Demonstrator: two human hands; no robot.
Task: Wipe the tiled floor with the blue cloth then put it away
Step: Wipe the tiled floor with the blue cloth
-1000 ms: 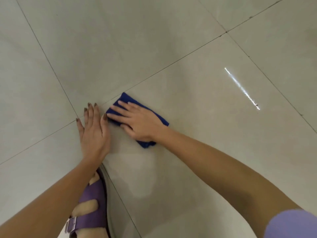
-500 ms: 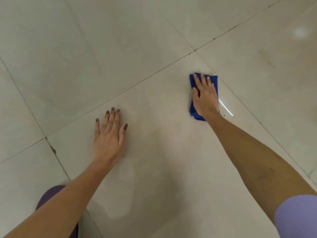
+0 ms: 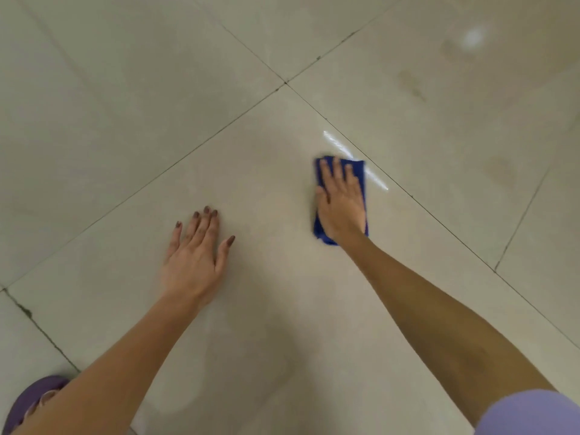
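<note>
Under right palm: blue cloth [image 3: 357,171], folded to a pad, pressed flat on the tiled floor [image 3: 157,105]; blue edges showing beyond the fingertips, along the thumb side and at the heel of the hand.
Right hand [image 3: 342,205]: flat on the cloth, fingers straight and slightly spread; pressing, not pinching or curling round anything.
Left hand [image 3: 194,259]: spread flat on bare tile, holding nothing; judged a prop for body weight.
Off the right grip: grout line [image 3: 439,221] just past the little-finger side, not touching the cloth; bright light streak [image 3: 378,181] running out from behind the cloth's far corner; faint brownish marks [image 3: 412,86] well beyond the fingertips, on the next tile.
Toward the wrist side: lilac sleeve [image 3: 533,412] at the frame corner; purple sandal [image 3: 28,400] far back, behind the left forearm.
Change: a second ago, cloth and right hand almost touching the left hand; half a second ago, already swept out to the right; now well apart from the left hand, just short of the grout line, pointing much the same way.
Meaning: judged mid-wipe, at or near the outer end of a stroke across this tile; one pass over the stretch between the two hands probably done.
Left to do: marks on the far tile seemingly untouched; putting the cloth away not yet begun; no storage place in view.
</note>
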